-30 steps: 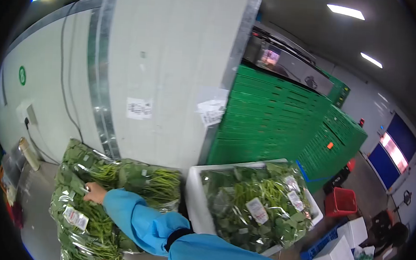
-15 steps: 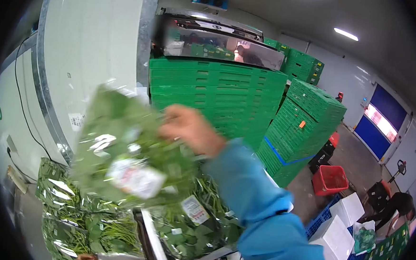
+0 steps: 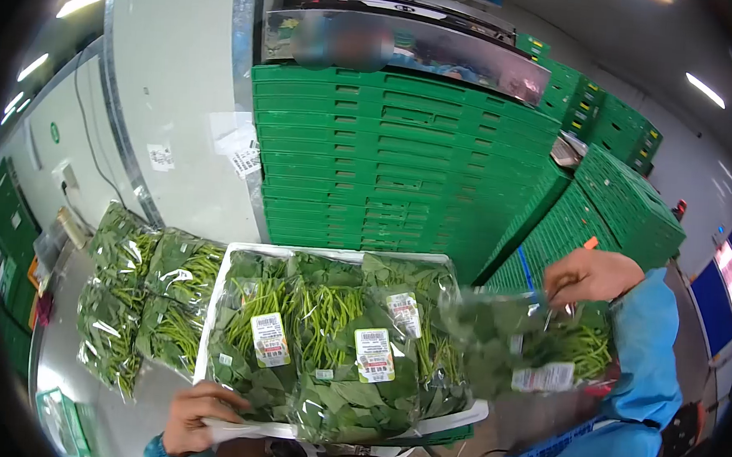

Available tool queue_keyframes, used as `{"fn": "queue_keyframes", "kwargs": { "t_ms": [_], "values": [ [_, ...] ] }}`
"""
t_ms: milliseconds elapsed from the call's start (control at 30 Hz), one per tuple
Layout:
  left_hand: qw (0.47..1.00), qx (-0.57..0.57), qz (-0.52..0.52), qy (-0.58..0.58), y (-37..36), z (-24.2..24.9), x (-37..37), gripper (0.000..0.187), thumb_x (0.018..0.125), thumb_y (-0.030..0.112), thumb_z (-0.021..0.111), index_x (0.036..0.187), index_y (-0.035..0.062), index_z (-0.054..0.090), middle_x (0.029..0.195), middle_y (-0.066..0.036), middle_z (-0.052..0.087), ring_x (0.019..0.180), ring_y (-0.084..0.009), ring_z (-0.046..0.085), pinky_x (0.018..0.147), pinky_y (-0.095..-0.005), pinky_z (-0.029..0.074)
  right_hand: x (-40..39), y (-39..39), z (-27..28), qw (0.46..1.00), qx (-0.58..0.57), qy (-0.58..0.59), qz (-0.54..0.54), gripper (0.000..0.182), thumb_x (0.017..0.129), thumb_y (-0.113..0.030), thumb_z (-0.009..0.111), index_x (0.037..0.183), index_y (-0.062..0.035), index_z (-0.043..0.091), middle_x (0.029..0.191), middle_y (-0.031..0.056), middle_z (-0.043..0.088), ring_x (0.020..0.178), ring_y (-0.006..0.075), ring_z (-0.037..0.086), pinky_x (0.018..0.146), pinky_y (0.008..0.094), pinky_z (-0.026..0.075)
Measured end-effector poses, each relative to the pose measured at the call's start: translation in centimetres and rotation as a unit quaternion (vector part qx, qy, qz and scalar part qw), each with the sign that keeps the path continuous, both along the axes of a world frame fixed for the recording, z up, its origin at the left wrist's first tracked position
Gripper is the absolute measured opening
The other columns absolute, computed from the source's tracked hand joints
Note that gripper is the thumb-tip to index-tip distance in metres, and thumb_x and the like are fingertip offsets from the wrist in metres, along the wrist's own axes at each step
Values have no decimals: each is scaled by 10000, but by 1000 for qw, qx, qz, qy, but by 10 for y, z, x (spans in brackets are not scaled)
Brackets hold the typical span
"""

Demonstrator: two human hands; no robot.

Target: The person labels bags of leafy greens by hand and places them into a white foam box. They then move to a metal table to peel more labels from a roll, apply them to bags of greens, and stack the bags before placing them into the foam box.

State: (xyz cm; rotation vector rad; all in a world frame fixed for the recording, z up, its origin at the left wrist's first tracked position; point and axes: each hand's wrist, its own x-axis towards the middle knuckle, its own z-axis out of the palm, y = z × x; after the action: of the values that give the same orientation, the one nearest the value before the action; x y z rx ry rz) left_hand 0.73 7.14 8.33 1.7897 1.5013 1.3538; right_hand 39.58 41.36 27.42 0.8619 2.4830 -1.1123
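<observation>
My right hand [image 3: 593, 278] grips the top edge of a clear bag of leafy green vegetables [image 3: 535, 348], held up at the right of a white box. The bag carries a white label and is slightly blurred. My left hand [image 3: 204, 415] is closed on the near left corner of the white box [image 3: 208, 336]. Inside the box lie several bagged bunches of greens [image 3: 359, 345], with labels facing up. More bagged greens [image 3: 183, 272] lie on the metal table [image 3: 58, 335] to the left of the box.
Tall stacks of green crates [image 3: 387, 163] stand behind the box, with more crates [image 3: 627, 203] at the right. A white wall panel [image 3: 178, 75] rises at the back left. A blue crate [image 3: 554, 445] is low at the right, and a green-edged container [image 3: 65, 424] at the lower left.
My right hand has carried a bag of greens from the left, across the box, to its right side. My left hand now shows at the box corner. The view has turned and shifted.
</observation>
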Motion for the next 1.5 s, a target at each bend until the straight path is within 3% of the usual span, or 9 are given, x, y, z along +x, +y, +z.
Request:
{"fn": "queue_keyframes", "kwargs": {
  "t_ms": [200,367,700,833,967,1033,1100,1167,1500],
  "values": [
    [972,-23,-184,145,70,-2,97,206,785,309,596,860,120,630,1173,-72,565,973,-263,561,833,-376,403,-106,40,-112,886,-130,-69,440,133,812,-116,551,881,-6,582,763,106,613,677,184,592,546,343,473],
    [924,-40,-142,352,87,-34,144,129,763,275,622,806,155,603,1305,-3,463,1211,-190,422,1008,-406,284,-157,10,-130,847,310,-36,429,77,720,-44,528,764,-77,582,714,97,574,689,249,543,734,366,385],
    [913,-22,-122,390,90,-66,128,70,797,258,547,825,218,597,1354,63,432,1273,-155,364,1070,-396,188,-105,-25,-148,839,64,330,427,40,777,-107,530,785,-78,557,712,91,544,781,273,523,815,388,348],
    [914,-15,-122,387,89,-72,127,98,796,257,563,862,192,592,1341,39,445,1261,-174,380,1049,-408,242,-133,-21,-186,912,11,271,307,113,851,-159,518,895,-58,541,856,83,536,878,246,502,861,363,316],
    [924,4,-129,361,81,-52,123,144,756,259,628,867,175,593,1346,-26,433,1243,-196,396,1045,-419,253,-119,-32,-204,893,158,345,241,100,827,-148,553,882,-65,562,839,80,559,859,244,517,825,352,330],
    [955,99,-137,243,82,-21,129,174,786,194,591,809,24,566,1013,-182,590,980,-263,555,802,-396,436,-105,-25,-195,894,180,350,216,108,824,-146,560,890,-60,565,844,81,562,863,241,519,827,353,331],
    [956,127,-129,230,85,-16,135,150,769,179,562,798,32,548,972,-137,582,940,-235,538,798,-379,420,-105,-24,-198,893,205,351,191,117,821,-144,566,899,-56,569,850,82,565,867,237,520,829,354,332],
    [940,53,-151,302,88,-18,140,124,770,227,616,870,159,589,1342,-38,436,1247,-209,389,1050,-420,246,-115,-17,-217,915,80,348,186,121,809,-158,569,871,-55,580,817,87,576,876,260,523,837,354,336],
    [930,0,-174,322,139,-48,150,102,796,164,587,845,100,525,1367,-88,394,1305,-259,320,1062,-467,232,-134,13,-234,918,65,325,217,163,791,-114,608,922,-19,588,910,107,576,897,254,523,809,352,393]
  ]
}}
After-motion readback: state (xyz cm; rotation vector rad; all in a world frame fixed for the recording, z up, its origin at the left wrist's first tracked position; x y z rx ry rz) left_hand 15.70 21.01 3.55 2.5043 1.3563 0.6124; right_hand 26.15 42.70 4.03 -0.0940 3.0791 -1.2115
